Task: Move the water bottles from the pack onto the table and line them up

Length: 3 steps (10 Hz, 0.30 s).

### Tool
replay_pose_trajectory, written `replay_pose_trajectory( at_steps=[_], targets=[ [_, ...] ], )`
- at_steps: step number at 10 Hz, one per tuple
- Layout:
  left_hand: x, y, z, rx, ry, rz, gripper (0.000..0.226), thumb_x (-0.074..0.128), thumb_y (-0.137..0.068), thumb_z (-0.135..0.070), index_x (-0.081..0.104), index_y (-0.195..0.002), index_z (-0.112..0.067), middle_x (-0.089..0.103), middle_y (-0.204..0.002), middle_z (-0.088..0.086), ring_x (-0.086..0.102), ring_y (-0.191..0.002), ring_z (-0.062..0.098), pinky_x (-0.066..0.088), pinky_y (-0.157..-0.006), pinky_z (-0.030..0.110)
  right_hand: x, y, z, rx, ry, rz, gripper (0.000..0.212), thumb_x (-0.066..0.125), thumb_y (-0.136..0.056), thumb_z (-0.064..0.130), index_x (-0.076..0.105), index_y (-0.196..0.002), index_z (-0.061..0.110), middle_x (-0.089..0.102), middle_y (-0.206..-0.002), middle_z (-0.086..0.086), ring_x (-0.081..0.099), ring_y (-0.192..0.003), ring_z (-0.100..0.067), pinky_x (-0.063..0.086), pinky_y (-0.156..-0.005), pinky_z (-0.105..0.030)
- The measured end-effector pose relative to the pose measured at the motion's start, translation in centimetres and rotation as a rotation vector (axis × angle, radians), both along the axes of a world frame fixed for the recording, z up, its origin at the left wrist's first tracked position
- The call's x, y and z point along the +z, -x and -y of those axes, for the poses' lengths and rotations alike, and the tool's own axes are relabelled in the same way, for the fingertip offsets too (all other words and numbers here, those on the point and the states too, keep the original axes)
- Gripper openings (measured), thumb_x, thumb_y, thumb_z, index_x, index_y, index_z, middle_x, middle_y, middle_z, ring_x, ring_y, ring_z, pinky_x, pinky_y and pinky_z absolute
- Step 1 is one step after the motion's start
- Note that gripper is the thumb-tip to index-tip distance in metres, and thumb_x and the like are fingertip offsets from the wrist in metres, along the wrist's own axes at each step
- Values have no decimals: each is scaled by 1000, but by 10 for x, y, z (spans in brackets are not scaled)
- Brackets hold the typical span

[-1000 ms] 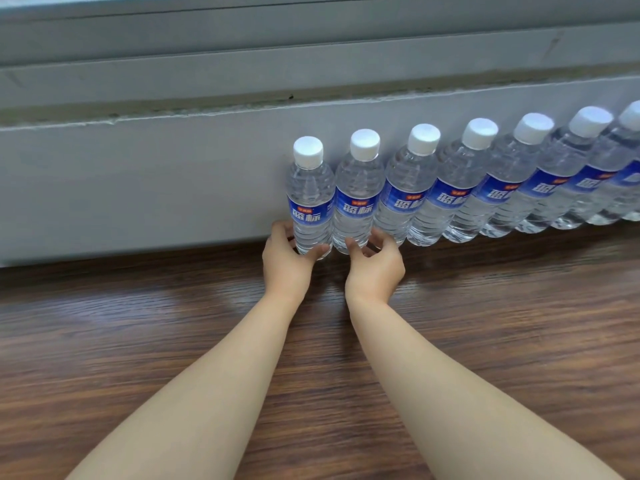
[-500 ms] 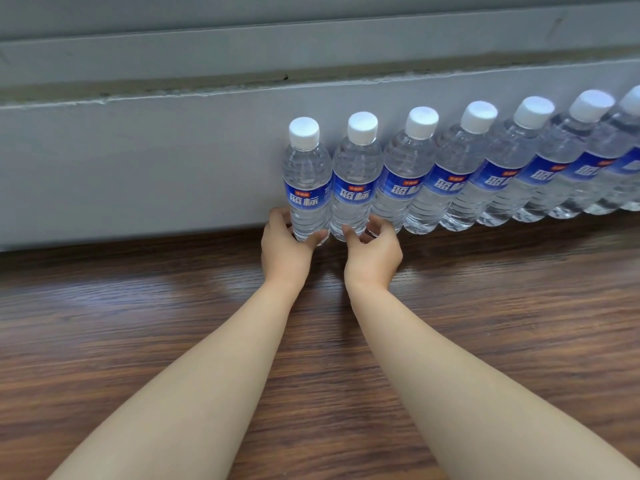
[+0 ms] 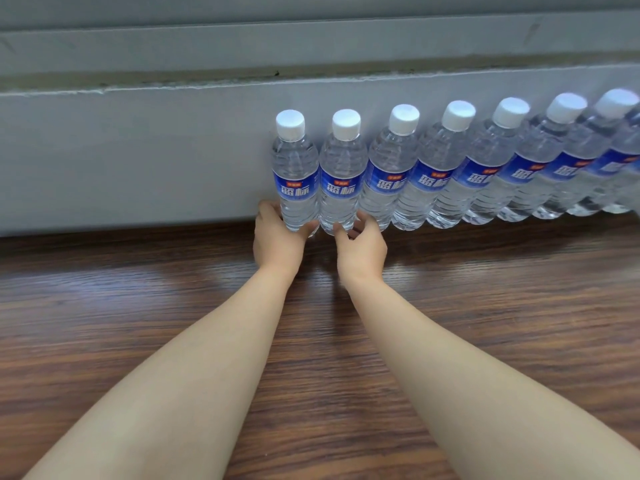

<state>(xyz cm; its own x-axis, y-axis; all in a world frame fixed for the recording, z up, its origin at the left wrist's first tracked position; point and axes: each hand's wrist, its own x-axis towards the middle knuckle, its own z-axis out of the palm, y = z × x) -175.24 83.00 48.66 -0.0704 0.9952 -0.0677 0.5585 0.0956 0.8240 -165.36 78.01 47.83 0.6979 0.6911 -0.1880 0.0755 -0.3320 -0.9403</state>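
Several clear water bottles with white caps and blue labels stand upright in a row along the grey wall at the back of the brown wooden table (image 3: 138, 323). My left hand (image 3: 277, 237) grips the base of the leftmost bottle (image 3: 295, 174), thumb and fingers curled round it. My right hand (image 3: 362, 249) curls round the base of the second bottle (image 3: 343, 174), which stands close beside the first. The rest of the row (image 3: 485, 168) runs off to the right edge of the view. The pack is not in view.
A grey wall (image 3: 121, 161) with a ledge on top (image 3: 138, 81) rises directly behind the bottles. Bare wooden tabletop stretches to the left of the row and in front of it, under my forearms.
The two hands have stayed at the bases of the two leftmost bottles. Only the view has shifted slightly, and the right hand's fingers look a little looser.
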Motion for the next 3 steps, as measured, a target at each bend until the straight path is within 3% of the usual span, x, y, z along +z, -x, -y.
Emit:
replay_pose_trajectory(
  at_steps=[2,3],
  targets=[
    [4,1,1,-28,39,-27,69,81,-68,-43,44,-120,-16,58,-122,4,59,-109,26,50,-86,42,0,-2,2,39,7,7,52,66,-87,24,49,-135,12,61,-128,-6,58,-118,-20,46,-103,-39],
    [6,3,6,-51,74,-46,85,82,-65,-45,40,-132,-16,53,-132,6,54,-119,27,49,-94,44,2,-6,8,45,58,63,46,64,-88,23,52,-131,11,62,-125,-4,57,-117,-21,44,-101,-32]
  ],
)
